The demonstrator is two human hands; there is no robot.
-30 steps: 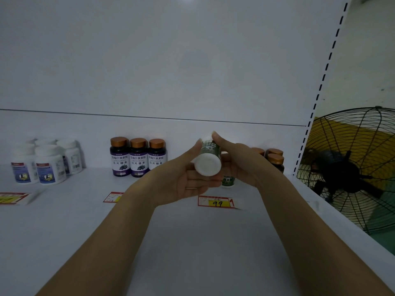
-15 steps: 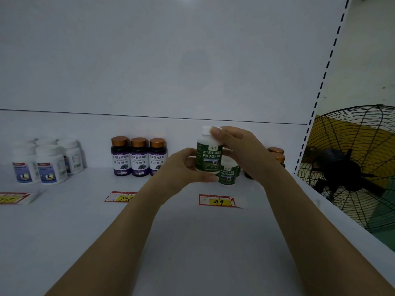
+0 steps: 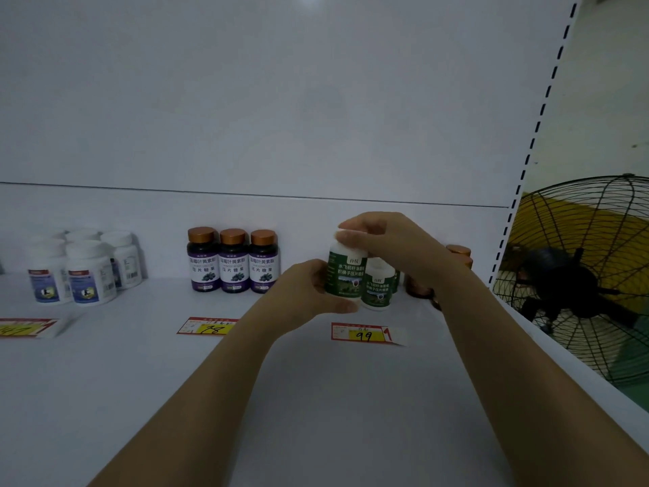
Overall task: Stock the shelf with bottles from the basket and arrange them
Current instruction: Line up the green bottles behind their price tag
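Green bottle (image 3: 346,275) lowered — left hand (image 3: 305,293) holds.

Retail shop, white display shelf (image 3: 105,398) with slotted upright (image 3: 541,114), red-and-yellow price tag marked 99 (image 3: 363,333), price tag marked 78 (image 3: 207,326), supplement stock grouped by kind, purple-label bottles (image 3: 233,263) in a row, white bottles (image 3: 84,272) clustered at left, black fan (image 3: 579,279) at right

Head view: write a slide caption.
Left hand and right hand hold a green bottle upright beside another bottle on the shelf.
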